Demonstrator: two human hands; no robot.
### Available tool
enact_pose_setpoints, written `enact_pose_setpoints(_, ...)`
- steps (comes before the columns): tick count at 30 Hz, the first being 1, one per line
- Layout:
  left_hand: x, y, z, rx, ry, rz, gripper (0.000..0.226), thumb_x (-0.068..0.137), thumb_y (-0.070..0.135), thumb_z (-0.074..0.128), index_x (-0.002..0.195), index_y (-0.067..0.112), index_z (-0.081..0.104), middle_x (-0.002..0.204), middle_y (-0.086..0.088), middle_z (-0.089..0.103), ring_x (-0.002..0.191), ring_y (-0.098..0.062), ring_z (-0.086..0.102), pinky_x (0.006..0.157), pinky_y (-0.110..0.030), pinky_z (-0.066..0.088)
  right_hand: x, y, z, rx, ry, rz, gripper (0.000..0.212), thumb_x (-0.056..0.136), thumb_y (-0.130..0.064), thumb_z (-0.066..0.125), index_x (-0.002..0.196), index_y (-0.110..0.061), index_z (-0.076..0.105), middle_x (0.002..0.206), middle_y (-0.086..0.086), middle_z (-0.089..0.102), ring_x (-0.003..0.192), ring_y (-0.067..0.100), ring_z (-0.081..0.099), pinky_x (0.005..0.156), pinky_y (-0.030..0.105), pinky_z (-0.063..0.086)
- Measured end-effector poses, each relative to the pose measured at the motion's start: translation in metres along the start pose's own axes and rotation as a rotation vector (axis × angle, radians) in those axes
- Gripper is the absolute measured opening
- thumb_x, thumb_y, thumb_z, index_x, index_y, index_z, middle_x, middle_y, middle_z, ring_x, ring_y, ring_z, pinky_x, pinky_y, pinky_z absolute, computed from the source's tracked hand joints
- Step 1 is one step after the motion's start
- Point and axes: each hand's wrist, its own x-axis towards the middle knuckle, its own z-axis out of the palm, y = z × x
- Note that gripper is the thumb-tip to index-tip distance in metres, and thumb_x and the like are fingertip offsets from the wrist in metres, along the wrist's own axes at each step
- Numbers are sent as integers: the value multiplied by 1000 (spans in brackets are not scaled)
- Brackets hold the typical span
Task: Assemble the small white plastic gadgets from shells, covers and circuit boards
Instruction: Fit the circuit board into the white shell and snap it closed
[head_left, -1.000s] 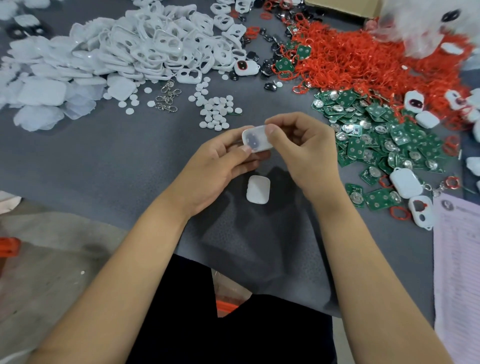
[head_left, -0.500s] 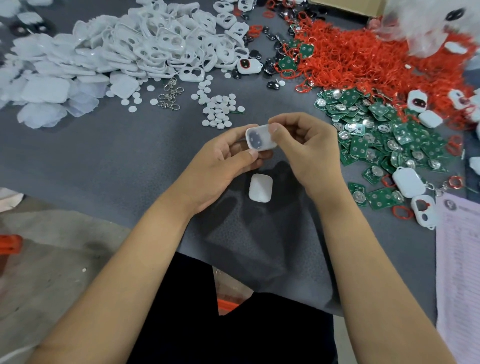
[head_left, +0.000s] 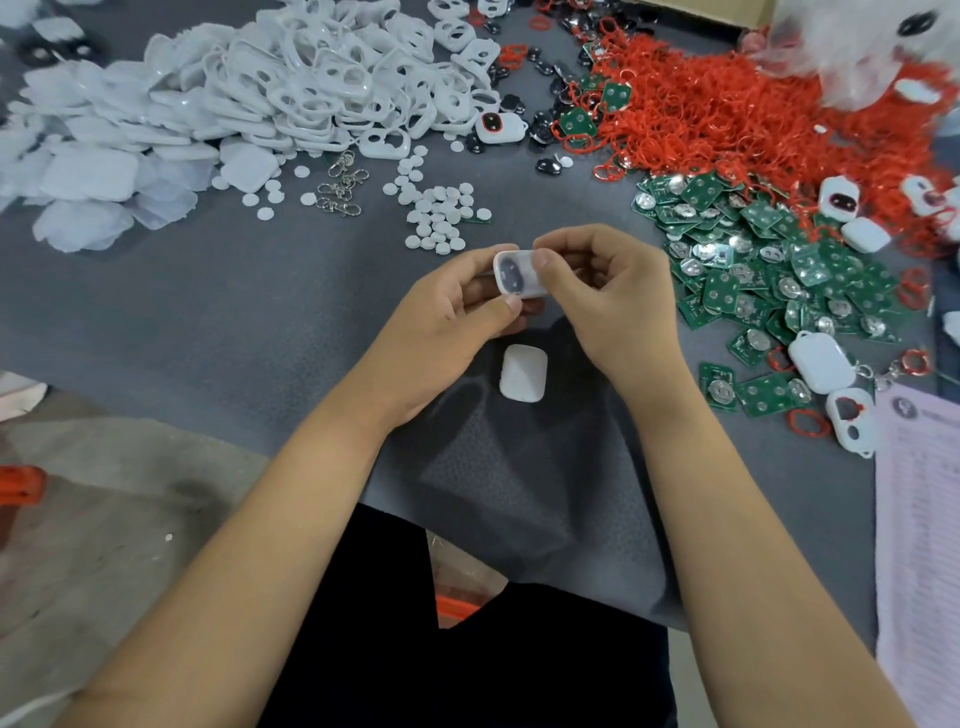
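One white cover (head_left: 523, 372) lay flat on the grey cloth (head_left: 260, 322), just nearer the person than the grip. Above it, left hand (head_left: 447, 317) and right hand (head_left: 608, 291) together pinched a white shell (head_left: 514, 273), open side up, dark parts inside. Right of the grip: green circuit boards (head_left: 753, 270), finished gadgets (head_left: 821, 361). Beyond it: white discs (head_left: 441, 213), metal clasps (head_left: 340, 187). Farthest: white shell heap (head_left: 291, 88) left, red rings (head_left: 727, 109) right.
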Motion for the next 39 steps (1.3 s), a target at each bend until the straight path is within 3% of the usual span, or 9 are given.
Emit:
enact_pose_setpoints(8,-2,1,3,34,44,14,42,104,-4,54,145,3,51,131,-14,69,117,-24,70,96,-31,57,-1,1,3,-50,4,-31,11,91,-15,72,96,-25,75,86,-14,74,76,1,69,71,19,53)
enact_pose_setpoints(13,-2,0,2,36,42,20,41,104,-4,54,145,4,52,130,-13,70,119,-23,69,96,-31,57,-3,1,6,-79,19,-61,13,91,-15,72,93,-28,72,85,-13,73,77,8,68,73,29,56)
enact_pose_setpoints(20,1,-3,1,9,32,29,41,104,-5,54,143,4,54,130,-13,71,120,-25,69,95,-30,57,-4,0,4,-121,54,-100,12,91,-14,74,93,-26,73,91,0,70,77,5,59,72,19,47)
enact_pose_setpoints(24,1,-4,0,-12,18,30,41,104,-5,53,143,4,54,130,-12,71,121,-25,69,95,-31,57,-4,2,6,-108,36,-73,12,90,-15,74,98,-25,74,87,-4,70,71,7,57,68,22,48)
enact_pose_setpoints(31,1,-4,1,8,47,27,40,104,-5,54,143,4,54,128,-13,71,116,-26,71,94,-29,56,-5,-1,7,-73,65,-19,24,94,-13,65,117,-17,70,91,-2,64,73,9,57,69,15,43)
enact_pose_setpoints(34,0,-3,1,35,47,35,41,104,-5,53,144,5,54,130,-12,70,118,-24,70,94,-29,56,-3,0,5,-7,32,57,24,96,-11,64,119,-15,69,88,-8,64,64,9,57,62,16,46)
enact_pose_setpoints(39,-1,-3,0,45,45,42,42,104,-4,54,144,7,54,131,-8,70,120,-20,68,96,-31,56,-3,4,4,32,-53,99,18,97,-14,65,113,-18,69,92,-1,70,62,14,64,44,29,50)
